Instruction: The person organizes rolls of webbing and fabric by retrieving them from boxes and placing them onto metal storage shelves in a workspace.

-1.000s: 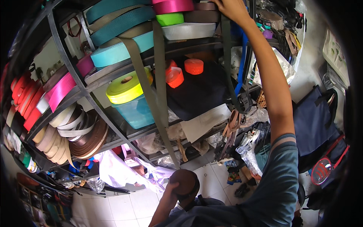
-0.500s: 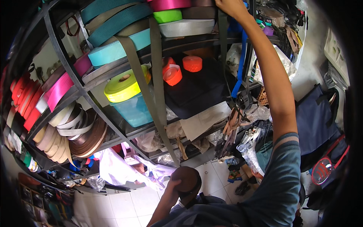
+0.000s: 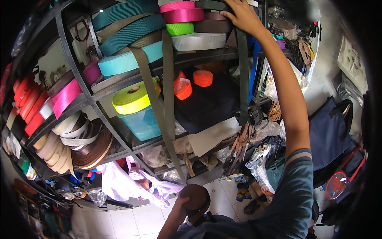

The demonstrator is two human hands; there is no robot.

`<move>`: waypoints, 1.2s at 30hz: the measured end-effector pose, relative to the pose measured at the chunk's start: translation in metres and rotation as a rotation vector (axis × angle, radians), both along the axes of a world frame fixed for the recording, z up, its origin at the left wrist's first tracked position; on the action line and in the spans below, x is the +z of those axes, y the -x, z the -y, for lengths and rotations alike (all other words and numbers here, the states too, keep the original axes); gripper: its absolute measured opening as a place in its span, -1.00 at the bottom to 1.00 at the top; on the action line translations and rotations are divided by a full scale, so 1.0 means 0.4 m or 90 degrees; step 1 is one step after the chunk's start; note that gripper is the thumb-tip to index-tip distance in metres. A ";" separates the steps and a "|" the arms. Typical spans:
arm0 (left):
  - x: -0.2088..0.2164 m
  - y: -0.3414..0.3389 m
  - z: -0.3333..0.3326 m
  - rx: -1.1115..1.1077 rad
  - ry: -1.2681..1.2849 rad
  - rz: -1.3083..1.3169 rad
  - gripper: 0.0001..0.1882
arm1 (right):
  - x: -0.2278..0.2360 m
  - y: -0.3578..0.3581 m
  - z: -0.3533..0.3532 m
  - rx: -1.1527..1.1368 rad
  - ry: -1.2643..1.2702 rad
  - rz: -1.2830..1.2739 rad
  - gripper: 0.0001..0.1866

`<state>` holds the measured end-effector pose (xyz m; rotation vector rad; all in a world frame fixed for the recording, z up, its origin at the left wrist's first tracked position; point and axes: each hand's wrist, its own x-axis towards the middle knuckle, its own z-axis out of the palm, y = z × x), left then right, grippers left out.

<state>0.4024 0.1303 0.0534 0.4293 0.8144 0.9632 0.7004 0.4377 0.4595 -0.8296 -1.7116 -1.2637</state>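
In the head view, takes in more of the shelf top (image 3: 187, 61) than half a second ago, now showing the right hand (image 3: 242, 18) more fully, fingers spread beside a dark green roll (image 3: 211, 5). Suggests work centred there; cannot tell whether gripping. Still has the left hand (image 3: 180, 205) wrapped around a brown roll (image 3: 195, 196), low centre, flat round face tilted upward, without a long axis across it. Shows a dark green strap (image 3: 242, 75) hanging below the right hand, lengthwise near upright.
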 end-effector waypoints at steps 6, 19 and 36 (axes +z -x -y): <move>0.008 0.004 0.018 0.034 -0.014 -0.017 -0.40 | 0.030 0.012 0.013 -0.007 0.167 -0.033 -0.35; -0.014 0.031 0.044 0.025 0.005 0.017 -0.33 | 0.086 0.032 -0.047 0.069 0.347 0.014 -0.50; 0.004 0.024 0.060 0.017 0.016 0.003 -0.32 | 0.112 0.108 0.001 -0.021 0.355 0.080 -0.38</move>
